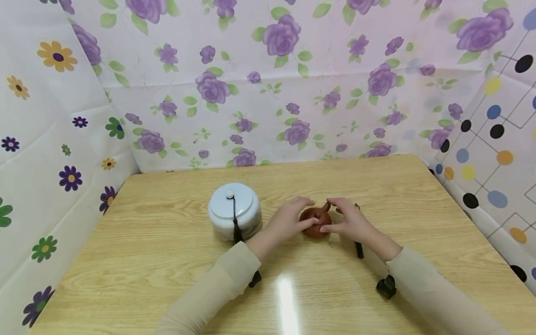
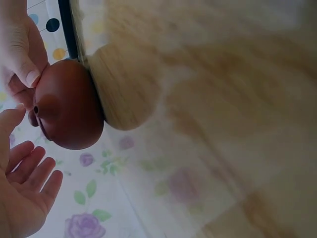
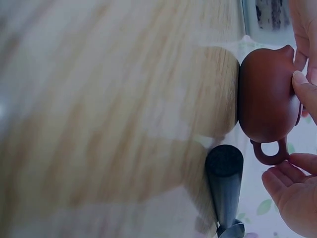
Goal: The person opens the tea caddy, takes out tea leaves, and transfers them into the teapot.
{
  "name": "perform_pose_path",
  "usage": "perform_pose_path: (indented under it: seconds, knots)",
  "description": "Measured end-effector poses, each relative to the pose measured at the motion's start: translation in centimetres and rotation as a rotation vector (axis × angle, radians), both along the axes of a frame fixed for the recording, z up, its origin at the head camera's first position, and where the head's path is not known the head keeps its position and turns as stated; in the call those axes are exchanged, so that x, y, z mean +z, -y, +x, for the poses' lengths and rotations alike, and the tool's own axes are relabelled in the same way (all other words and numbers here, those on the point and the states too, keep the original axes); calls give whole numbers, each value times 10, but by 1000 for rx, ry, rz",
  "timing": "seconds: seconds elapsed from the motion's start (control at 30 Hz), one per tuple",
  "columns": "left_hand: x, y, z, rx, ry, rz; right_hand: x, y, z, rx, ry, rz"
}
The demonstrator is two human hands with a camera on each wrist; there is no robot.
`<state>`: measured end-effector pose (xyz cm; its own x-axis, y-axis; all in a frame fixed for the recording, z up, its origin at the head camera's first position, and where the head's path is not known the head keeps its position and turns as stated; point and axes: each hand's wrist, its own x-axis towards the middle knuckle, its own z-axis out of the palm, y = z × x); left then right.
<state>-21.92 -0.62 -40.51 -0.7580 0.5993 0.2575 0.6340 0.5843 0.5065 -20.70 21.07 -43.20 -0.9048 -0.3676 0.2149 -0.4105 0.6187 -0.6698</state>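
Teapot (image 1: 315, 231) sat upright on the table (image 1: 159, 232), with two hands around it. The left hand (image 1: 289, 217) had its fingers spread out and held nothing. Its thumb reached over the teapot's lid (image 1: 309, 214), but I could not tell if it touched. The right hand (image 1: 349, 221) curled around the other side and looked to have hold of the teapot, with its thumb on the round part and a fingertip at the handle (image 3: 269, 159). The spout (image 2: 45, 109) poked out on the left side.

It looked like the hands' work was only partly done. Getting to the teapot was done, and the right hand had its grip. The lid was on, the pot was not lifted off the wood, and the hands had not let go yet.

Just to the right of the teapot lay a dark stick (image 3: 224, 183), partly hidden. To the left of the teapot stood a fat white jar (image 1: 226, 209) with a black tassel (image 1: 237, 231).

All around the teapot, the table was pale, swirly wood. A bright streak (image 1: 286, 302) shone nearer the person than the teapot. Far behind the teapot hung a purple rose cloth (image 1: 251, 116). Way off to its left was a daisy cloth (image 1: 37, 186), and way off to its right, a dotty cloth (image 1: 498, 135).
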Motion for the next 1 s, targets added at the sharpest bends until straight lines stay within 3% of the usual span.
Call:
perform_pose_path:
  seconds: [0.17,0.5,0.67,1.0]
  knots:
    - [-3,-5,-4,-20,124,61,0,-1,0,2,-7,1]
    - [-10,-10,-9,-14,247,191,1,-1,0,-1,10,7]
    - [-12,-10,-10,-5,268,232,2,0,1,1,15,1]
    - [-11,-10,-10,0,272,222,3,0,1,3,43,-5]
